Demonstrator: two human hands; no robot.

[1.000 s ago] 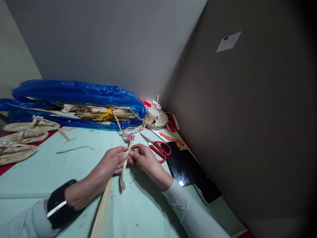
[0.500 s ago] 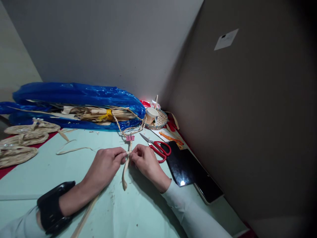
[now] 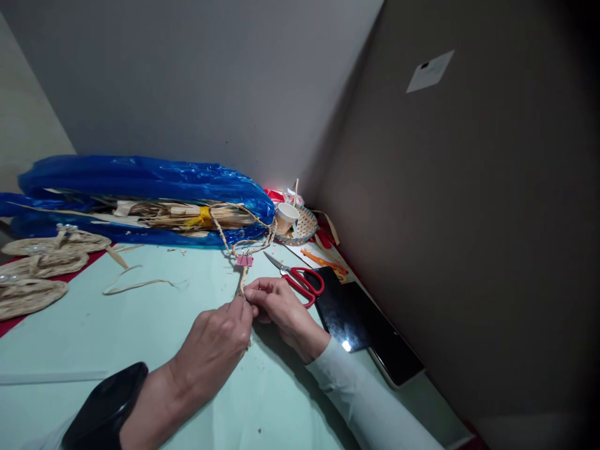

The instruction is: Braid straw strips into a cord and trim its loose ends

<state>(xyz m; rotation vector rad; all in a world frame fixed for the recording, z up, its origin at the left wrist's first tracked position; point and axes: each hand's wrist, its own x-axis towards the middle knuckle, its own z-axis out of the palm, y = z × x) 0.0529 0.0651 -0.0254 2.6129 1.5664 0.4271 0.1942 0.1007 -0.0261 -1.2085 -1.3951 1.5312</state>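
A thin braid of pale dried straw (image 3: 243, 279) runs toward me from a pink binder clip (image 3: 244, 260) on the table. My left hand (image 3: 219, 337) is closed on the braid's near end, its knuckles hiding most of the strands. Touching it on the right, my right hand (image 3: 280, 310) pinches the same straw between thumb and fingertips. From the clip a finished length of braided cord (image 3: 224, 234) loops back over the bundle behind. Which strand lies in which fingers is hidden.
Red-handled scissors (image 3: 304, 284) lie just right of my right hand, beside dark flat devices (image 3: 347, 319). Behind are a blue plastic bag (image 3: 140, 175) of straw, a paper cup (image 3: 286, 217) and a woven basket (image 3: 307, 224). Woven straw soles (image 3: 35, 299) rest at the left.
My left hand has moved nearer and rightward, from beside the braid to below it, meeting my right hand. The loose strand ends that hung toward me are now mostly covered.
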